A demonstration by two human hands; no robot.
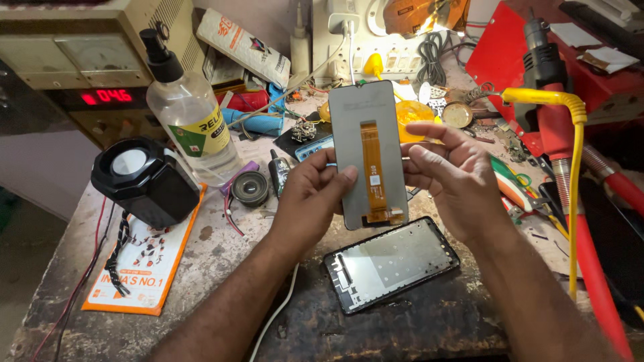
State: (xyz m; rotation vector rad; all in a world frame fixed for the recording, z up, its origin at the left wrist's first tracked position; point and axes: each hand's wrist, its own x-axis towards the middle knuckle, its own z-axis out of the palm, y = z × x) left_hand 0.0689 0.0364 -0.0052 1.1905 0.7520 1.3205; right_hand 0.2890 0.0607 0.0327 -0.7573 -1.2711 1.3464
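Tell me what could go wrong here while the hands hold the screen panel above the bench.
1. The display panel is pinched only at its edges by the left hand and right hand; a slip could drop it onto the phone frame.
2. Its orange flex cable lies exposed, so a finger might crease it.
3. The workbench looks dirty and crowded; grit may scratch the panel.

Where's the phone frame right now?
In the head view, the phone frame lies flat on the workbench, below the screen panel held in both hands.
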